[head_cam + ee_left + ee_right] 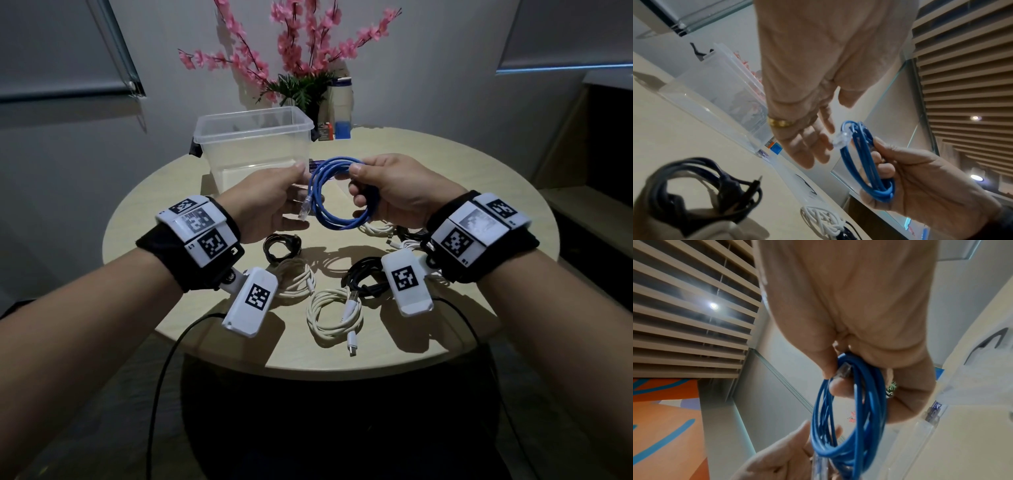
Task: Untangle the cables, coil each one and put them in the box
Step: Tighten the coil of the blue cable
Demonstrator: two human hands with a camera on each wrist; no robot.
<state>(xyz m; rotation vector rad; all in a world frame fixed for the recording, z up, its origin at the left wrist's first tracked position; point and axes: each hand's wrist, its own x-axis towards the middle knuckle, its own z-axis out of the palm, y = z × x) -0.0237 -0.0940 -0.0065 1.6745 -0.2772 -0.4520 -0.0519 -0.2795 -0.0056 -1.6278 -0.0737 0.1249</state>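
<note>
— Where's the blue cable (337, 195)?
— Coiled, just in front of the box (255, 144), gripped by the right hand (397, 192).
— And the left hand (274, 202)?
— Fingers relaxed and apart, beside the coil's loose plug.

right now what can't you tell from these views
- Tangled cables on the table: head view, the right hand and its wrist camera hide most of them.
- Box contents: cloudy walls, unclear in every view.
- Blue cable second plug: only one shows in the head view.
</note>
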